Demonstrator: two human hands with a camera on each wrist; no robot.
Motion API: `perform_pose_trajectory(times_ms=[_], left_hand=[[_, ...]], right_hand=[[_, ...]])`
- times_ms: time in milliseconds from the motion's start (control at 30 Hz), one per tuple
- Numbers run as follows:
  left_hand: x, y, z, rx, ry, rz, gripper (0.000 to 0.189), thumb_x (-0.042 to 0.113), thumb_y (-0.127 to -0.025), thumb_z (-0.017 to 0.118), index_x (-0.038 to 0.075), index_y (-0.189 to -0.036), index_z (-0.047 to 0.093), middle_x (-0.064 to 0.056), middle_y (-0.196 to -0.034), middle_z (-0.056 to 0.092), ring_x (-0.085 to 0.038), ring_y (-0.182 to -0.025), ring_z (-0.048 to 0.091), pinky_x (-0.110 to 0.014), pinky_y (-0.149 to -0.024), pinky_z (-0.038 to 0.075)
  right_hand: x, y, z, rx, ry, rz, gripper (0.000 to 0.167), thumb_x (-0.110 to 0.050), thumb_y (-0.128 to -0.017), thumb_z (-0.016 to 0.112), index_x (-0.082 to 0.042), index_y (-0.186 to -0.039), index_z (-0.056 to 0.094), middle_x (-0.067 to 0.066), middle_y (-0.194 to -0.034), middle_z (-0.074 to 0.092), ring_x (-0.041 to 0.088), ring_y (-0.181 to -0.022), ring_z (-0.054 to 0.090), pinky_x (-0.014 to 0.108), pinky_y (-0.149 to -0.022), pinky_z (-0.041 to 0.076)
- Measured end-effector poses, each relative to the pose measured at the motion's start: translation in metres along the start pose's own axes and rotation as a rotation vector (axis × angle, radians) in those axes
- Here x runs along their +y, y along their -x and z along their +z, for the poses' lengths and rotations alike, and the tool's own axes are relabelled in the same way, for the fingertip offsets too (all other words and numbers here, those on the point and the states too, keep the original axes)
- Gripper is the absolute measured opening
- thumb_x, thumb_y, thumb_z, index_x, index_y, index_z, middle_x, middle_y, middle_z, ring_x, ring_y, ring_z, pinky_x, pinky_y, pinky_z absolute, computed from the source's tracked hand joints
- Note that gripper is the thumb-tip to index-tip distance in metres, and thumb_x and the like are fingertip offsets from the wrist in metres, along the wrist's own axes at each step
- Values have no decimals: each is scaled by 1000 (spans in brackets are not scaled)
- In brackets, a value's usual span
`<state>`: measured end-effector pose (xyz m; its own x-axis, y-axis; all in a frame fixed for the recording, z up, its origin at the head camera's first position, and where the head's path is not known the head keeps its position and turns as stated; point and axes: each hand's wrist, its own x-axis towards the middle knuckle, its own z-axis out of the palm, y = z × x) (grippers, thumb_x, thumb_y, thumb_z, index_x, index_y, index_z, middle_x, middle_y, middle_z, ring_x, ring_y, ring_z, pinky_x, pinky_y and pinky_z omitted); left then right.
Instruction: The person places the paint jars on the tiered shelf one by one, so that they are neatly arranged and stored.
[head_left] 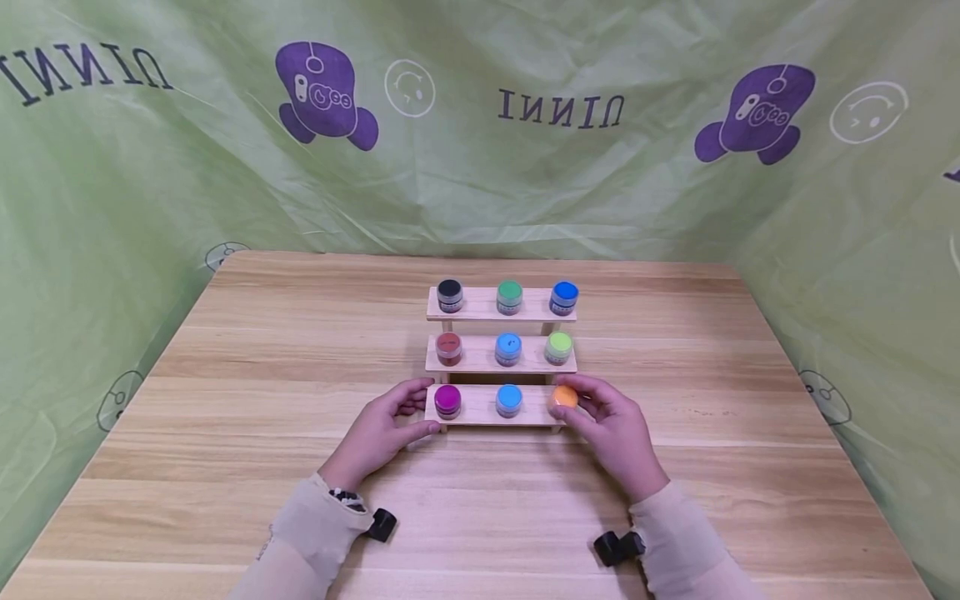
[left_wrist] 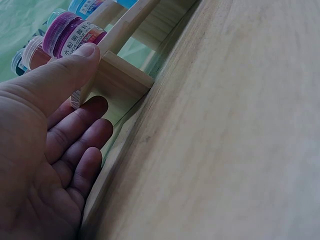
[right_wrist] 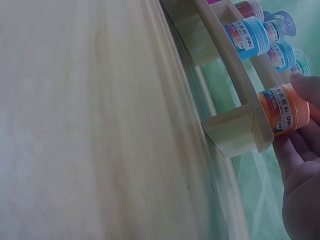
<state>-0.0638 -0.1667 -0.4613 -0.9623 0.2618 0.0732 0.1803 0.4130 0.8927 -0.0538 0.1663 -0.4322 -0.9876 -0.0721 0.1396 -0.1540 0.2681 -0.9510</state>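
Note:
A three-step wooden display stand (head_left: 480, 417) carries small paint jars in rows. My left hand (head_left: 384, 433) holds the left end of its lowest shelf, thumb at the front edge and fingers curled by the end. Close to that thumb, a purple paint jar (left_wrist: 62, 37) stands on the shelf. At the shelf's other end my right hand (head_left: 611, 421) pinches an orange paint jar (right_wrist: 284, 111) between thumb and fingers; the jar sits upright on the board. Midway along this shelf is a light blue paint jar (head_left: 509, 401).
On the middle step are a brownish-red jar (head_left: 449, 349), a blue jar (head_left: 507, 350) and a lime jar (head_left: 558, 348). The top step bears a black jar (head_left: 450, 296), a green jar (head_left: 509, 297) and a dark blue jar (head_left: 564, 298). A green printed curtain (head_left: 465, 183) surrounds the wooden table (head_left: 225, 433).

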Motion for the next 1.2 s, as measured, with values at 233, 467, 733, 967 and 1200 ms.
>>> perform_pose_trajectory(times_ms=[233, 467, 733, 967, 1200], left_hand=[[0, 0, 0, -4, -3, 1, 63, 21, -82, 85, 9, -137, 59, -4, -115, 67, -19, -104, 63, -35, -94, 53], [1, 0, -2, -5, 2, -8, 63, 21, -82, 85, 9, -138, 58, -5, -115, 67, -20, -104, 63, -36, -95, 53], [0, 0, -1, -11, 17, -15, 63, 21, -82, 85, 9, -138, 58, -5, -115, 67, -20, -104, 63, -34, -94, 53], [0, 1, 0, -14, 14, -42, 64, 22, -82, 85, 9, -138, 58, -5, -115, 67, -19, -105, 63, -36, -95, 52], [0, 1, 0, -8, 11, -22, 63, 21, -82, 85, 9, -137, 58, -4, -115, 68, -20, -105, 63, -35, -95, 52]], right_hand=[[1, 0, 1, -14, -32, 40, 41, -8, -85, 81, -4, -123, 67, 8, -125, 67, 20, -121, 61, 20, -98, 48], [-1, -1, 3, -17, 7, 59, 40, -10, -86, 80, -7, -124, 66, 6, -127, 67, 18, -123, 60, 21, -100, 46], [2, 0, 5, -3, 24, 71, 38, -10, -88, 78, -7, -124, 65, 6, -128, 66, 21, -125, 59, 21, -101, 46], [5, 1, 7, -10, -13, 46, 36, -8, -89, 76, -6, -123, 65, 8, -128, 66, 19, -125, 59, 18, -101, 45], [3, 2, 7, -12, -6, 22, 36, -10, -90, 76, -8, -124, 66, 4, -128, 67, 16, -124, 59, 18, -101, 45]])
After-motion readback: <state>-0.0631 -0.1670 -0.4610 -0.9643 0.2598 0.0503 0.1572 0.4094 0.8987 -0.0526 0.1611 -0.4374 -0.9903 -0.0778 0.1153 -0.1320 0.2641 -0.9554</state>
